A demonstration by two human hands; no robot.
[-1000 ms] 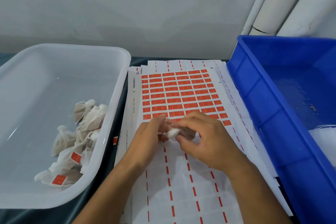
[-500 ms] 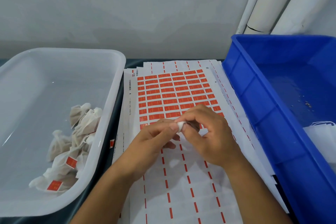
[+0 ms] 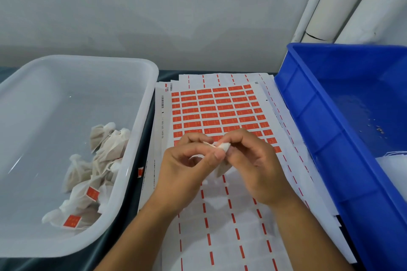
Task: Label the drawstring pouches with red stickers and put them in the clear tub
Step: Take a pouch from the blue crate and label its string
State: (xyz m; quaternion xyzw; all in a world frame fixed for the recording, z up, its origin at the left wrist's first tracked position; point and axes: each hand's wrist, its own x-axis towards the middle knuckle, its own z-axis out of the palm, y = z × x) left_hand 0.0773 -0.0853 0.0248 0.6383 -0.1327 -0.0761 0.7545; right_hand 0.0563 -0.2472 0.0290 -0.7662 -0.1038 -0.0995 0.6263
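A small white drawstring pouch (image 3: 222,149) is pinched between both hands above the sticker sheet (image 3: 218,114), whose upper half carries rows of red stickers. My left hand (image 3: 187,165) grips the pouch's string end from the left. My right hand (image 3: 253,160) holds its body from the right. Most of the pouch is hidden by my fingers. The clear tub (image 3: 141,130) stands at the left with several pouches (image 3: 99,167) heaped at its right side, two of them showing red stickers.
A blue bin (image 3: 312,121) stands at the right, with white material (image 3: 394,160) at its near end. More used sheets are stacked under the sticker sheet. One loose red sticker (image 3: 140,171) lies by the tub. White pipes (image 3: 337,2) run up the wall at the far right.
Both hands have lifted the pouch off the sheet and turned it between the fingertips. The string now shows by my left fingers. The view has shifted slightly.
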